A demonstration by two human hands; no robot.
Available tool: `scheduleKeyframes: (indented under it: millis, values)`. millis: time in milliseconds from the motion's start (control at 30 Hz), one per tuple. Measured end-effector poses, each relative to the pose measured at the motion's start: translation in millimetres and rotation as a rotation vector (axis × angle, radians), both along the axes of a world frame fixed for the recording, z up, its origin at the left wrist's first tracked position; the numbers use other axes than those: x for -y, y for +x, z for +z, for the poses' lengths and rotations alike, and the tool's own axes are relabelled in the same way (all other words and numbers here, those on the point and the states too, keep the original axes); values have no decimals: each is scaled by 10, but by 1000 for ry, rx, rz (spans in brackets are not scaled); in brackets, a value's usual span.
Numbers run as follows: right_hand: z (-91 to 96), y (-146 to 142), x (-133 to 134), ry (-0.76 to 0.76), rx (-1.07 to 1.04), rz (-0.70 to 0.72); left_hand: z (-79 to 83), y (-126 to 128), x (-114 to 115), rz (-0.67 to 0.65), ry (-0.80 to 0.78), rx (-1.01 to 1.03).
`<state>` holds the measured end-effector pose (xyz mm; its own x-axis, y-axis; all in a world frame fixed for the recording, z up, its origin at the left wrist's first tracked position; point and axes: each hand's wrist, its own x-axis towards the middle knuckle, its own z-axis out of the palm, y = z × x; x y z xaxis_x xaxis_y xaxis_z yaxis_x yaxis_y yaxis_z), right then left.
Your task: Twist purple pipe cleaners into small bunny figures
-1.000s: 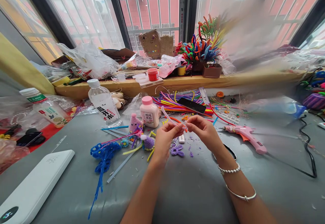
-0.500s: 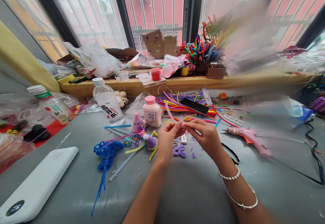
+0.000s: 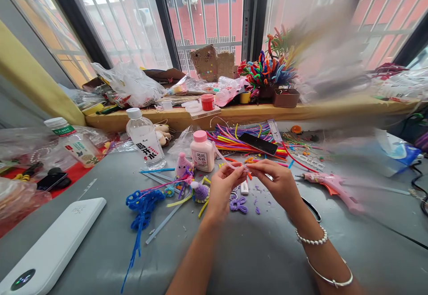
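Note:
Between my two hands is a pale pink pipe cleaner (image 3: 223, 157), its free end sticking up and left toward the pink-capped bottle. My left hand (image 3: 224, 189) pinches it with thumb and forefinger. From the other side, the fingertips of my right hand (image 3: 274, 179) close on it too. Below the hands lie a purple looped pipe-cleaner piece (image 3: 238, 204) and a small white block (image 3: 244, 187). Left of my left hand sit a purple coiled figure (image 3: 200, 192), a pink figure (image 3: 183, 165) and a blue pipe-cleaner piece (image 3: 143, 208).
A pink glue gun (image 3: 334, 186) lies on the right with its cord. Behind the hands are a phone (image 3: 257, 144), a bundle of coloured pipe cleaners (image 3: 227, 137), a pink-capped bottle (image 3: 202, 152) and a water bottle (image 3: 145, 141). A white power bank (image 3: 63, 241) lies at left.
The pipe cleaner's free end has tipped lower and to the left. My right hand has shifted slightly right; the whole view has moved a little.

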<state>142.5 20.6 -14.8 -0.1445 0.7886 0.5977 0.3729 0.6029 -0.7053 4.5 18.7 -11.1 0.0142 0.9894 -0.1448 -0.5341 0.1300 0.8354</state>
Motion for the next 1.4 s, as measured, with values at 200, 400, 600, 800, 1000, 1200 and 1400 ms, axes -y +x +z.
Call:
scheduleKeyframes:
  millis: [200, 400, 600, 800, 1000, 1200, 1400]
  values:
    - [6, -17, 13, -77, -65, 50, -23, -8, -5, -43, 43, -39]
    - [37, 35, 38, -92, -130, 76, 42, -63, 41, -101, 256, -204]
    - [112, 60, 83, -70, -138, 101, 96, -80, 80, -29, 371, -309]
    - [119, 27, 94, -94, -193, 127, 39, -91, 63, 14, 420, -417]
    - [92, -1, 114, -212, -328, 138, 11, -113, 65, 88, 484, -480]
    - [117, 8, 115, -342, -367, 137, 8, -88, 77, 46, 484, -437]
    - [142, 37, 108, -459, -293, 195, 59, -130, 68, -94, 474, -527]
